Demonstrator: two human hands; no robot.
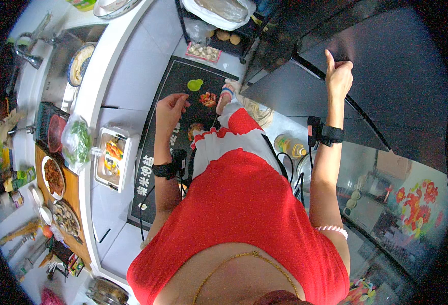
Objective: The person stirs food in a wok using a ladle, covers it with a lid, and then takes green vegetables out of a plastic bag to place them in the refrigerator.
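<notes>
My left hand [171, 110] hangs over the dark floor mat [155, 141] with its fingers loosely bent, and nothing shows in it. To the right, my right hand [339, 76] is at the dark glossy doors of what looks like a refrigerator [391, 68]. Its thumb points up and its fingers are curled, over the black gap between two panels. Whether those fingers hook the door's edge or only rest near it is hidden.
At left, a counter [105, 76] carries a plate of cooked food [53, 177] and a sink [58, 72]. A white bin [113, 158] hangs on the cabinet front. An oil bottle [289, 145] stands near my right leg. A rack [227, 42] is ahead.
</notes>
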